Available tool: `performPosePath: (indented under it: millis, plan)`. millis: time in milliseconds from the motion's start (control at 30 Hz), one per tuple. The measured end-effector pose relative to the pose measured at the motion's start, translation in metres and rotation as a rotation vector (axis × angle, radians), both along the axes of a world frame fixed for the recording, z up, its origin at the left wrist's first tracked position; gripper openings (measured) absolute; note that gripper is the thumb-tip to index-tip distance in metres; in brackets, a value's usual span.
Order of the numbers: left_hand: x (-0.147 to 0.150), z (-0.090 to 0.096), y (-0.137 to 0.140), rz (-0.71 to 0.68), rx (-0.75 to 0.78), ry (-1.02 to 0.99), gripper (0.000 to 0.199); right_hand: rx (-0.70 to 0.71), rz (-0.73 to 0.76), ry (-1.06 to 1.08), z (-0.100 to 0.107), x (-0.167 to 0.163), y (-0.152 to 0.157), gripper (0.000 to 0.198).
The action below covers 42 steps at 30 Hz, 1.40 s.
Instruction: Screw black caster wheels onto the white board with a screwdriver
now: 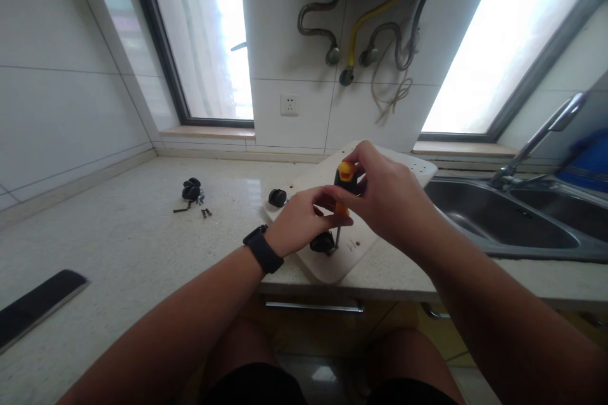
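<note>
1. The board (327, 272) lies on the surface (142, 228), its near corner just inside the surface's front edge and its right corner beside the sink (498, 218).
2. My right hand (384, 186) is closed around the top of the screwdriver (346, 171). The fingers of my left hand (301, 221) are curled in around the lower end of its handle.
3. The shaft points down at the base of the near caster (322, 242), by the board's near corner. I judge this one to be the step in hand, unfinished; the screw under the tip is too small to make out, so I cannot tell which way it is turning.
4. The left caster (277, 197) stands at the board's left corner. It looks seated, though I cannot see its screws.
5. Holes show at the board's right corner, with no caster over them. The far corner is partly behind my right hand.
6. Towards the back edge of the surface, left of the board, lie loose casters (191, 192), perhaps two, with loose screws (206, 212) beside them.
7. So two casters are on the board; I judge the work about halfway, with the right and far corners remaining.
</note>
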<state>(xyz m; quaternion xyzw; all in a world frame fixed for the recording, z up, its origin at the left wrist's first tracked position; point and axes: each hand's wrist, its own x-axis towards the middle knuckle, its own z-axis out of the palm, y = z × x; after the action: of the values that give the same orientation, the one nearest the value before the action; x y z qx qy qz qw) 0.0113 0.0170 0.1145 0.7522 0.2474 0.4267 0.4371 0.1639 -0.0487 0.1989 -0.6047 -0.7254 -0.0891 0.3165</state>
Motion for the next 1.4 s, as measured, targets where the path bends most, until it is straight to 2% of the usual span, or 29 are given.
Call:
performPosePath:
  millis: [100, 300, 533, 733, 867, 933, 1000, 1067, 1233, 1400]
  plan:
    - [0.003, -0.002, -0.002, 0.067, 0.035, 0.01, 0.021, -0.003, 0.036, 0.008, -0.001, 0.0, -0.001, 0.039]
    - [-0.002, 0.001, 0.004, 0.061, 0.065, 0.081, 0.014, -0.115, 0.23, 0.156, -0.008, 0.011, 0.002, 0.041]
    - [-0.008, 0.005, 0.006, 0.006, 0.104, 0.124, 0.017, -0.149, 0.267, 0.186, -0.013, 0.016, 0.0, 0.055]
    - [-0.01, 0.007, 0.003, 0.061, 0.17, 0.175, 0.019, -0.187, 0.335, 0.261, -0.017, 0.021, 0.0, 0.038]
    - [-0.023, 0.004, 0.02, 0.126, 0.279, 0.206, 0.032, -0.23, 0.358, 0.324, -0.017, 0.027, 0.001, 0.038]
    - [-0.033, -0.004, 0.038, 0.282, 0.309, 0.178, 0.031, -0.228, 0.362, 0.352, -0.017, 0.03, 0.0, 0.039]
    - [-0.042, -0.017, 0.058, 0.507, 0.326, 0.183, 0.032, -0.209, 0.365, 0.365, -0.015, 0.034, -0.001, 0.037]
    - [-0.049, -0.034, 0.077, 0.62, 0.322, 0.204, 0.03, -0.185, 0.364, 0.363, -0.014, 0.037, -0.004, 0.033]
    - [-0.057, -0.074, 0.099, 0.689, 0.337, 0.333, 0.032, -0.098, 0.312, 0.321, -0.011, 0.046, -0.013, 0.026]
    - [-0.055, -0.088, 0.097, 0.694, 0.351, 0.46, 0.046, -0.045, 0.313, 0.326, -0.013, 0.058, -0.018, 0.027]
